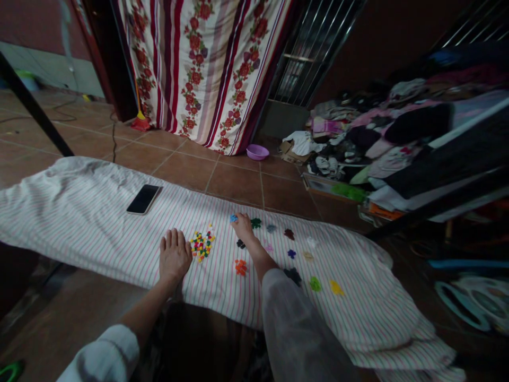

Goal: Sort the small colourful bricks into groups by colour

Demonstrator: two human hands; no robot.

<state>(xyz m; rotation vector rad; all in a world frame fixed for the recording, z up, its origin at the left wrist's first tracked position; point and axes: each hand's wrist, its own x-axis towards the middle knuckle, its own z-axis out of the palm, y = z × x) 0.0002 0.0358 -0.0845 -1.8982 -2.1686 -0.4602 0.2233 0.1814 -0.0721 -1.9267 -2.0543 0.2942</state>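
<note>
My left hand [175, 254] lies flat on the striped cloth with its fingers stretched out, holding nothing. Right beside its fingers is a mixed pile of tiny coloured pieces [202, 245], in yellow, red, green and white. Farther out, my right hand [243, 227] has its fingers closed down on small blue pieces [234, 218]. How many of these are in the fingertips is hidden. Single-colour heaps lie around that arm, among them dark green pieces [255, 223], black pieces [240, 244] and orange pieces [240, 267].
More small heaps, such as brown pieces [289, 234], lime green pieces [315, 284] and yellow pieces [336, 287], spread to the right on the striped cloth [99, 228]. A phone [143, 199] lies at left. Beyond are a purple basin [257, 152] and piled clothes [374, 122].
</note>
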